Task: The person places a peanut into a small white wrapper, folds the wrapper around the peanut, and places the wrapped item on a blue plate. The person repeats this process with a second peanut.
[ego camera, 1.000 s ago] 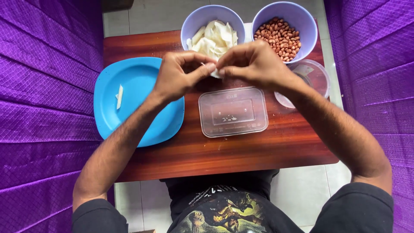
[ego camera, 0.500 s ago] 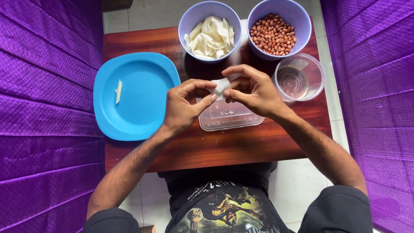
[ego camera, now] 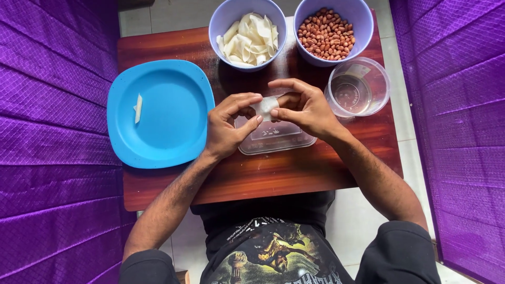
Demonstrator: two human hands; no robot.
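Fingers of both hands meet over the middle of the dark wooden worktop (ego camera: 158, 47), pinching a small white wrapper piece (ego camera: 264, 107) between them. The left hand (ego camera: 227, 126) grips the piece's left edge with thumb and forefinger closed on it; the right hand (ego camera: 305, 108) closes on its right edge in the same way, the other fingers curled above. The piece is held in the air just over a clear rectangular plastic container (ego camera: 276, 138), which lies flat on the worktop under the hands and has a few small specks on its bottom.

Left of the hands sits a blue squarish plate (ego camera: 163, 126), and on it lies one narrow white strip (ego camera: 138, 108), well apart from the hands. At the far edge stand two pale lilac bowls: the left bowl (ego camera: 220, 23) is heaped with white wrapper pieces (ego camera: 250, 39), the right bowl (ego camera: 363, 16) is full of reddish-brown peanuts (ego camera: 326, 34). A round clear tub (ego camera: 359, 87) holding what looks like water stands just beside the right hand. Purple quilted fabric (ego camera: 52, 131) flanks the worktop on both sides.
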